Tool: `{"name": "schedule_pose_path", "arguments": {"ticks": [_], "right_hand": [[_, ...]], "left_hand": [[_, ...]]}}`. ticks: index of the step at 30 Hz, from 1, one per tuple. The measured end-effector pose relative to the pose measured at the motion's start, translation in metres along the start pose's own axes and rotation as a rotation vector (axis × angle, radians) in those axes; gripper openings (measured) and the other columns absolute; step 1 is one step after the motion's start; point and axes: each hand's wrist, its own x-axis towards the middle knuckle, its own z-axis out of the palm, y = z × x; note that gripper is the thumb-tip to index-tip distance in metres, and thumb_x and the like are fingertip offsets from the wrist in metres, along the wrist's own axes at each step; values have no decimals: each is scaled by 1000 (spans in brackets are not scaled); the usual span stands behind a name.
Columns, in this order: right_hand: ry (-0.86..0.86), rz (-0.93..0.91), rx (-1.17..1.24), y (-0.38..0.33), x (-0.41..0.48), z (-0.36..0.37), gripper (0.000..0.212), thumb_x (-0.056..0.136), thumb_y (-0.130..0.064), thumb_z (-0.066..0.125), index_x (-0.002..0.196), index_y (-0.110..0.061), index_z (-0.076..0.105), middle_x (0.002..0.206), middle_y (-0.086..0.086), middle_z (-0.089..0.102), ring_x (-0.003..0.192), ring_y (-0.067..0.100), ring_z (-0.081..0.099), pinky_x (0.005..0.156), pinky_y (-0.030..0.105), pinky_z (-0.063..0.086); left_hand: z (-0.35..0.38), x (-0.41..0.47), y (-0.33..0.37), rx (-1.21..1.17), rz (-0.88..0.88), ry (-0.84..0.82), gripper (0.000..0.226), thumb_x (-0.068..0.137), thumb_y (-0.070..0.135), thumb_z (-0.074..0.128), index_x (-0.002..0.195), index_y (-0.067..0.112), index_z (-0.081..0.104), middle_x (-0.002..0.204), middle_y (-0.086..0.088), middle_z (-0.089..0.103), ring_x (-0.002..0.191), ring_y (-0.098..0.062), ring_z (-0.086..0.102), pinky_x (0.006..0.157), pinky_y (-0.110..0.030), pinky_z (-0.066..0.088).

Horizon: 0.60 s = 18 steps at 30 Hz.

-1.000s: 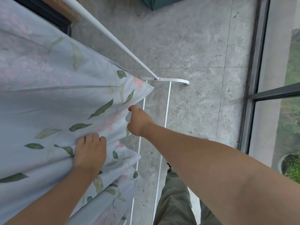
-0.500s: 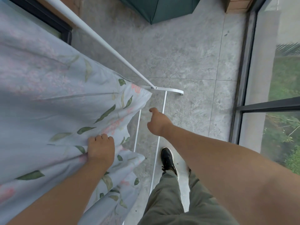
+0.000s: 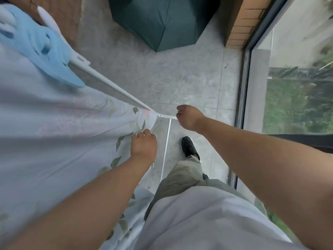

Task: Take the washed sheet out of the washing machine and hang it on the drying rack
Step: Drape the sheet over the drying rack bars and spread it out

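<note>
While the person is standing beside the drying rack [image 3: 167,116], the sheet [image 3: 54,138] is hanging over it on the left side of the view. The sheet is pale blue with green leaves and a bit of pink, and it is covering most of the white rack. Only one long rod, a short end bar and one thin leg are showing past the cloth.

The left hand [image 3: 143,145] is resting on the sheet near its right edge. Its fingers are curling down into the cloth and holding it. The right hand [image 3: 189,117] is reaching out to the tip of the short end bar. Its fingers are curling in like a loose fist, but I cannot tell if it is really holding the bar. The thin leg is running down between the two hands.

A big light blue plastic clip [image 3: 45,47] is sitting on the sheet at the far end, and it is looking blurry. A dark green umbrella [image 3: 162,20] is lying open on the grey floor [image 3: 180,74]. One black shoe [image 3: 188,147] is stepping on the floor below the right hand. A window [image 3: 297,98] on the right is showing green plants outside.
</note>
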Motion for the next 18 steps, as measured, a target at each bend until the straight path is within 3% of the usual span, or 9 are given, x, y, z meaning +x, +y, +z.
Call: {"name": "schedule_pose_path", "arguments": {"ticks": [1, 2, 3, 4, 6, 11, 18], "right_hand": [[-22, 43, -16, -2, 6, -10, 27, 100, -5, 34, 79, -3, 51, 100, 6, 53, 104, 18, 53, 80, 23, 42], [-13, 72, 88, -3, 6, -16, 29, 100, -5, 34, 73, -6, 44, 92, 2, 49, 98, 18, 53, 76, 21, 41], [3, 127, 143, -5, 9, -33, 26, 101, -7, 34, 81, -5, 50, 93, 3, 50, 93, 18, 52, 74, 19, 41], [27, 95, 95, -4, 13, -43, 26, 102, -9, 34, 104, -1, 58, 102, 6, 53, 97, 21, 53, 78, 22, 42], [37, 75, 75, -5, 24, -66, 37, 103, -11, 35, 133, 1, 53, 131, 13, 56, 119, 29, 53, 96, 29, 41], [-50, 44, 20, -22, 57, -106, 40, 102, -12, 40, 140, -6, 51, 142, 16, 51, 132, 31, 46, 106, 33, 38], [-221, -28, -130, -60, 138, -182, 39, 102, -14, 41, 138, -6, 54, 140, 14, 53, 130, 30, 48, 104, 32, 39]], "left_hand": [[-10, 5, 3, 6, 34, 29, 39, 83, 10, 57, 122, 10, 53, 127, -10, 49, 111, -26, 54, 91, -37, 41], [-20, 12, 4, -3, 52, 25, 40, 82, 10, 58, 122, 10, 54, 126, -10, 49, 110, -26, 54, 90, -37, 41], [-32, 25, 4, -8, 69, 28, 40, 82, 9, 59, 121, 10, 55, 125, -10, 50, 109, -26, 54, 89, -36, 40], [-38, 32, 3, -4, 81, 55, 39, 82, 9, 58, 120, 10, 56, 124, -10, 51, 110, -26, 53, 89, -37, 39], [-56, 46, -3, 35, 116, 105, 36, 84, 8, 54, 120, 10, 57, 123, -10, 52, 113, -28, 50, 92, -39, 37], [-93, 68, -28, 177, 134, 81, 35, 91, 13, 45, 124, 11, 57, 129, -13, 52, 121, -34, 43, 105, -44, 31], [-120, 102, -45, -76, -54, -150, 35, 90, 10, 48, 124, 13, 56, 126, -9, 55, 117, -31, 51, 105, -44, 32]]}}
